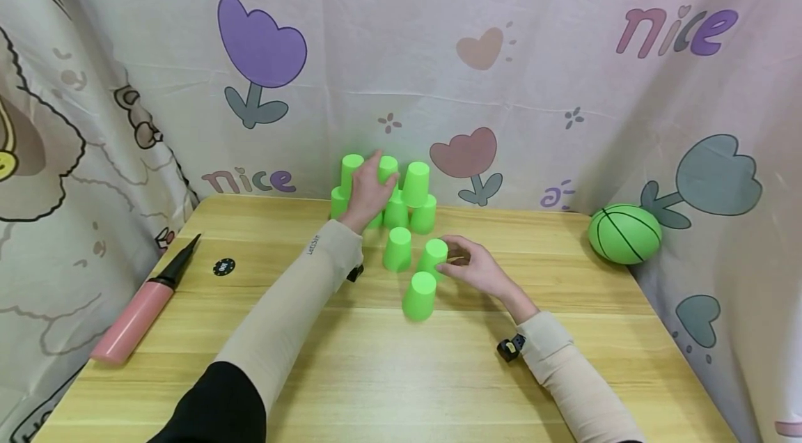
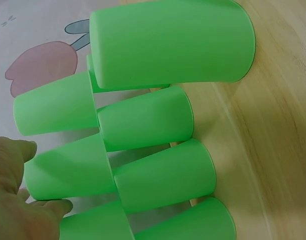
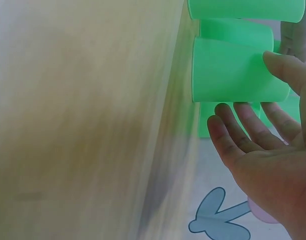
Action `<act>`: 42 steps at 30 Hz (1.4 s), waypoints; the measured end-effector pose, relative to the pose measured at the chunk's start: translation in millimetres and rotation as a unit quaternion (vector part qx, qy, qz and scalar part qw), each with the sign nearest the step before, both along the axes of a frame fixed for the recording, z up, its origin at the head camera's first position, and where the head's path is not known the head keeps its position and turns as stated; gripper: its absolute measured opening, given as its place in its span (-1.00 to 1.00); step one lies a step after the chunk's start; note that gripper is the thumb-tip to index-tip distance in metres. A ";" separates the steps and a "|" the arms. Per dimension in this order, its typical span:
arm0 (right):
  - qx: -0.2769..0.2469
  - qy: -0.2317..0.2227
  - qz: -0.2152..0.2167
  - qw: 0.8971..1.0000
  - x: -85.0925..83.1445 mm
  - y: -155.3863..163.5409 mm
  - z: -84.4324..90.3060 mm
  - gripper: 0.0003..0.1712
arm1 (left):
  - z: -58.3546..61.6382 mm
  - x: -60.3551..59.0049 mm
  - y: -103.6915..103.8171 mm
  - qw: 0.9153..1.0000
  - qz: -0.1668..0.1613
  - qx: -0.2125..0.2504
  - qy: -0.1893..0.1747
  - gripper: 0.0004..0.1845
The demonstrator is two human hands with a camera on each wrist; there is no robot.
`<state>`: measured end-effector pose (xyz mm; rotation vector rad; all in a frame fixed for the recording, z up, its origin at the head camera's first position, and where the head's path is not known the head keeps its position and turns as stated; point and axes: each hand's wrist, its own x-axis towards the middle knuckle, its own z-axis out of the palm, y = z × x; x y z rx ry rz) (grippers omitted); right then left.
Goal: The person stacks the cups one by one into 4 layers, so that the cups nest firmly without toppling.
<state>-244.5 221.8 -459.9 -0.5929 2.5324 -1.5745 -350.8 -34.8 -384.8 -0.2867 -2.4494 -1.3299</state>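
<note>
Head cam: left hand (image 1: 365,193) w/ loose fingers touches the two-tier stack of upturned green plastic cups (image 1: 413,200) at the back of the wooden table (image 1: 263,331); right hand (image 1: 474,267) grips a lone upturned green cup (image 1: 434,255) mid-table. Left wrist: fingertips (image 2: 28,150) against upper cups, not curled round any. Right wrist: thumb and fingers (image 3: 233,127) around that cup.

cups (image 1: 390,203) stacked at table (image 1: 564,359) back, pump (image 1: 145,304) left, ball (image 1: 624,233) perhaps right edge
</note>
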 end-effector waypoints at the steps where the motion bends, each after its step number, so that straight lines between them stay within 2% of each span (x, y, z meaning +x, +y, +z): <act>1: 0.001 0.000 0.000 1.000 -0.4 -0.3 -0.1 -0.33 | 0.5 0.3 0.0 1.000 -0.001 -0.001 0.002 -0.24; 11: 0.006 0.008 0.000 1.000 0.1 -3.4 -0.2 -0.34 | 13.9 7.6 2.5 0.999 -0.008 0.003 0.041 -0.22; 15: 0.006 0.012 -0.006 1.000 0.7 -4.3 1.6 -0.34 | 22.6 13.8 0.8 0.997 -0.007 -0.011 0.077 -0.24; 20: 0.004 0.016 -0.019 1.000 -0.6 -3.0 8.2 -0.33 | 34.9 26.7 -10.6 0.992 -0.005 -0.009 0.129 -0.30; 22: 0.002 0.016 -0.027 0.999 -1.8 -1.6 12.8 -0.32 | 37.0 31.2 -17.5 0.991 -0.009 0.004 0.137 -0.33; 25: -0.003 0.017 -0.038 0.999 -4.7 1.2 20.7 -0.31 | 37.5 39.2 -29.7 0.991 -0.015 0.029 0.129 -0.36; 29: -0.005 0.020 -0.048 0.999 -8.1 3.2 33.7 -0.31 | 32.1 51.6 -47.1 0.993 -0.022 0.055 0.105 -0.41; 32: -0.006 0.026 -0.052 0.998 -10.6 2.8 44.4 -0.31 | 22.9 61.7 -57.2 0.993 -0.040 0.058 0.092 -0.44; 39: -0.026 0.060 -0.047 0.997 -18.3 -3.6 71.6 -0.35 | -8.5 90.6 -62.1 0.990 -0.119 0.040 0.061 -0.50; 42: -0.033 0.074 -0.049 0.995 -23.9 -9.1 85.5 -0.35 | -17.7 105.0 -59.3 0.987 -0.151 0.042 0.043 -0.51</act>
